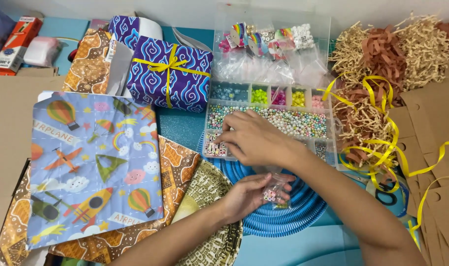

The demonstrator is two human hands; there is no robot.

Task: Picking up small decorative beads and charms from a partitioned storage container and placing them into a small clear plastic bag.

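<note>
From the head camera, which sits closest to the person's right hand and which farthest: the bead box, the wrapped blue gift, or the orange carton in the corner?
From the right hand:
1. Bead box: directly under the fingers, touching.
2. Blue gift: up and to the left, tied with yellow ribbon.
3. Orange carton: far top-left corner.

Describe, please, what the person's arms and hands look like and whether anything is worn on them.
Both forearms are bare: no sleeves reach into view. The left hand and right hand show no gloves, and no rings, watch or bracelets can be seen. The fingernails look short and unpainted, as far as the picture shows.
</note>
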